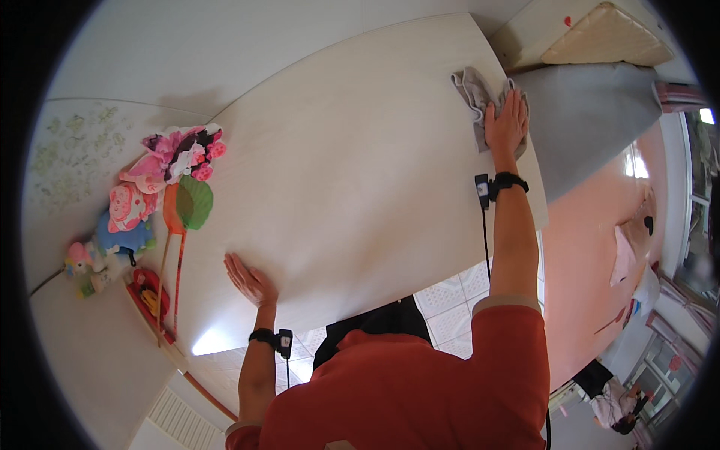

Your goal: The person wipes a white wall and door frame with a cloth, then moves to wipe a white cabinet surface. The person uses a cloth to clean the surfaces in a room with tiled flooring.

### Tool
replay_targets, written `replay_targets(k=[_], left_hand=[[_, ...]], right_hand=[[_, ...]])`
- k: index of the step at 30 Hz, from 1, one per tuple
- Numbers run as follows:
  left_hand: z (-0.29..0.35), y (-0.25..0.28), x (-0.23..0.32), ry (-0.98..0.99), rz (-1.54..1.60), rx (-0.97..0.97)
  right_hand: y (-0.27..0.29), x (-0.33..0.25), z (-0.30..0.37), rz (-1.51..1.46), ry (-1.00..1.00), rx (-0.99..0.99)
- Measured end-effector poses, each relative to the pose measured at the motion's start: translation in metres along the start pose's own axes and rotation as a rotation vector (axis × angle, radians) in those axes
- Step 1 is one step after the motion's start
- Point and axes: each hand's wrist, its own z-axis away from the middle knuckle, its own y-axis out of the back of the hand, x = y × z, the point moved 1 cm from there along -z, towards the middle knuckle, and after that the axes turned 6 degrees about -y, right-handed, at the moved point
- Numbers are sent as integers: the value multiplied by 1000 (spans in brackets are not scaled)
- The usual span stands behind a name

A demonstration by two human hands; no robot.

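My right hand [506, 124] is stretched out to the far right corner of a pale wooden table [352, 172], palm pressed flat on a crumpled grey cloth [472, 94]. My left hand [250, 280] lies flat and open on the table near its front edge, fingers together, holding nothing. Both wrists carry black bands with a small device and a cable.
A heap of toys [176, 154] sits at the table's left edge, with a green and orange fan-shaped toy [189, 202] and plush figures [124, 225]. A grey covered surface [592, 112] and a beige cushion [607, 34] lie beyond the right corner. Tiled floor shows below the table.
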Motion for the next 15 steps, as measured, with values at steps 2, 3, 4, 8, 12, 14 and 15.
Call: replay_targets(k=[2, 3, 4, 8, 12, 14, 15], left_hand=[[1, 0, 0, -3, 10, 5], [2, 1, -1, -4, 15, 8], [2, 2, -1, -9, 16, 13], [6, 0, -2, -11, 17, 14], [8, -1, -4, -15, 18, 41], [8, -2, -5, 1, 14, 39], [8, -3, -6, 8, 13, 37]], right_hand=[[18, 21, 31, 2, -73, -10], [27, 33, 48, 4, -112, -12], [39, 44, 64, 9, -149, -13], [73, 85, 134, 87, -351, -85], [95, 93, 181, 175, -375, -62], [100, 85, 204, 104, -407, -41], [101, 80, 217, 70, -422, -31]])
